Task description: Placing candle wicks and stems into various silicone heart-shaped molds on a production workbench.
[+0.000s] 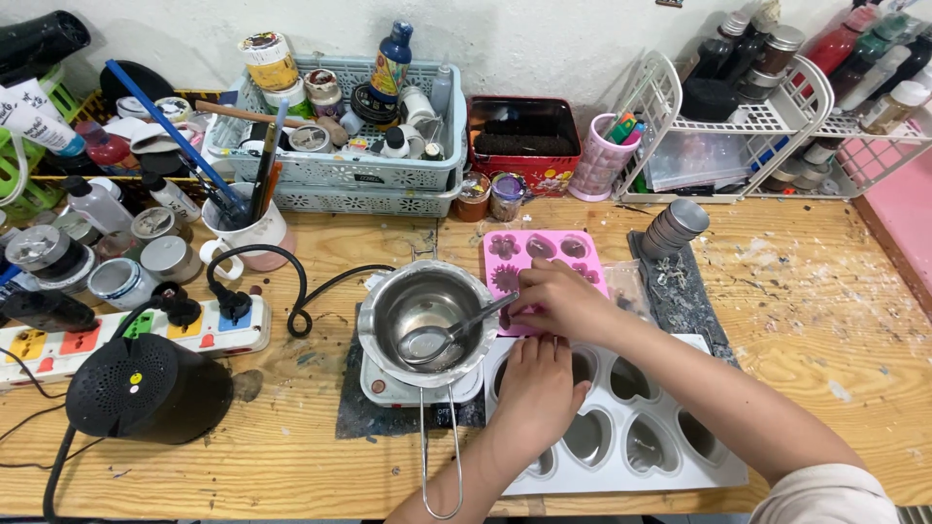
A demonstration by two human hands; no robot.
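Head view: pink mould (558, 248) under right-hand grip (555, 299)

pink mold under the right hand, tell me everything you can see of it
The pink mold is a flat tray, silicone by the look, with flower-shaped cavities of which about five show. It lies flat on the wooden table, behind the white heart mold and right of the steel pot. The right hand rests on its front part and hides it; what the fingers do there cannot be seen. The cavities look dark, contents unclear.
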